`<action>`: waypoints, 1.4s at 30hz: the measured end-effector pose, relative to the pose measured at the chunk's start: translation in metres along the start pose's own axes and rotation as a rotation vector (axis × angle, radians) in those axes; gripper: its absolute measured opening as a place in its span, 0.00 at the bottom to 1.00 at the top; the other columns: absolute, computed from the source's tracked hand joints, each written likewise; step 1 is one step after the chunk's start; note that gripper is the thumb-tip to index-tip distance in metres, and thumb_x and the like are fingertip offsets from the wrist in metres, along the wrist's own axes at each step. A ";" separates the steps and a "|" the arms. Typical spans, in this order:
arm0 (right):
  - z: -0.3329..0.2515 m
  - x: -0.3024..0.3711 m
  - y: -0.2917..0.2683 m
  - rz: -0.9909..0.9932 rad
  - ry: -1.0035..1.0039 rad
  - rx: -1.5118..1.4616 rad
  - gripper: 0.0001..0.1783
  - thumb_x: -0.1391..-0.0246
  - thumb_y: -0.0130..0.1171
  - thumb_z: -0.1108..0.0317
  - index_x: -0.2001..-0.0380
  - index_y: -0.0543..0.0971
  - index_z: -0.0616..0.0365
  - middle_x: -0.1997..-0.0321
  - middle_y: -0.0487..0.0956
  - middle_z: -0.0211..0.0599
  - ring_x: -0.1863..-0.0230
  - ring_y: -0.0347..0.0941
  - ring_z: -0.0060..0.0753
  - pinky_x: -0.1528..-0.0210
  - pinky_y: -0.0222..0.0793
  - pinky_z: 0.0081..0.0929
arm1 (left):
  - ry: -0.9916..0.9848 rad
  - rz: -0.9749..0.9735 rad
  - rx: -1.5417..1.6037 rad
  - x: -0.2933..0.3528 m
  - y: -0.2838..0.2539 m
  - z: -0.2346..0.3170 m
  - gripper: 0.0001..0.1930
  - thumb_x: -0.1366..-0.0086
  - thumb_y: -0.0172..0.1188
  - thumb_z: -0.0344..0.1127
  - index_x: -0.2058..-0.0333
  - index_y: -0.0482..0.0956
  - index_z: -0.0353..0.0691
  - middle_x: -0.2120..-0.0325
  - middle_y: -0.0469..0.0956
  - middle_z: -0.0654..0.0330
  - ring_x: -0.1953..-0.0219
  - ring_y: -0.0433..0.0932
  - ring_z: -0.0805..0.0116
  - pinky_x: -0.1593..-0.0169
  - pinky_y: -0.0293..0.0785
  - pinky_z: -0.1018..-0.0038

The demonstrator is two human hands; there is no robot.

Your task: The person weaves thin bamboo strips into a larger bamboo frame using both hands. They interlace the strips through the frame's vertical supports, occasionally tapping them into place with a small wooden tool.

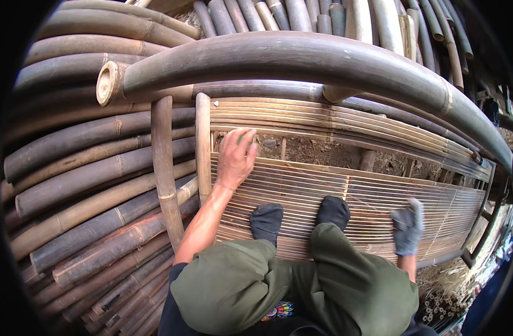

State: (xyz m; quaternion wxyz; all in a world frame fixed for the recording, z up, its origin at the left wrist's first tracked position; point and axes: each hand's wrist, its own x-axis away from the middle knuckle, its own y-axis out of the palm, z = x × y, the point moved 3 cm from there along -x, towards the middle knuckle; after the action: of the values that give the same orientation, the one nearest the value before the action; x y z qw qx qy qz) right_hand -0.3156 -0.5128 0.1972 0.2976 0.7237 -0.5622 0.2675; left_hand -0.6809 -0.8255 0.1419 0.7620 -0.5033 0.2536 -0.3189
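My bare left hand [238, 157] is over the left end of a slatted bamboo panel [368, 215], beside an upright bamboo post [203, 148]. Its fingers are spread and partly bent above the gap between two groups of slats, with nothing visible in them. A grey work glove covers my right hand [407, 228], which hovers over the slats towards the right end. It looks open, with thumb and fingers apart, though its tips are blurred. Both my feet, in dark socks, rest on the slats between the hands.
A thick bamboo pole [301, 56] crosses beyond the panel. Many bamboo poles [94, 173] lie stacked to the left, and more stand at the back [301, 14]. Bare ground [312, 150] shows through the gap. Cut thin bamboo ends [444, 299] are bundled at lower right.
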 end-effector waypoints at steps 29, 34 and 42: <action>0.010 -0.060 0.068 -0.250 -0.963 1.923 0.32 0.43 0.58 0.48 0.42 0.71 0.59 0.45 0.75 0.50 0.39 0.67 0.53 0.32 0.55 0.50 | 0.049 -0.427 0.140 -0.005 0.058 -0.011 0.20 0.31 0.51 0.54 0.69 0.85 0.47 0.73 0.73 0.60 0.62 0.70 0.59 0.55 0.57 0.63; 0.051 0.007 0.111 -0.539 -1.225 1.564 0.36 0.58 0.71 0.47 0.49 0.72 0.55 0.45 0.69 0.45 0.38 0.61 0.54 0.34 0.56 0.54 | 0.064 -0.333 0.093 -0.002 0.054 0.001 0.13 0.33 0.58 0.47 0.66 0.85 0.46 0.64 0.73 0.61 0.59 0.70 0.58 0.54 0.64 0.62; 0.111 0.005 0.135 -0.563 -1.040 1.776 0.12 0.48 0.61 0.59 0.73 0.78 0.57 0.64 0.76 0.39 0.57 0.73 0.46 0.55 0.68 0.44 | 0.428 -0.247 0.200 0.003 0.040 0.089 0.21 0.41 0.59 0.30 0.47 0.72 0.34 0.50 0.70 0.49 0.44 0.69 0.51 0.38 0.66 0.57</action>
State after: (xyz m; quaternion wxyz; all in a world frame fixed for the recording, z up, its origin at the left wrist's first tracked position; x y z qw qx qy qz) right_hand -0.4402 -0.6230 0.1431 -0.5619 0.8105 -0.0365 0.1612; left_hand -0.6063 -0.7626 0.1372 0.6923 -0.3734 0.3130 -0.5323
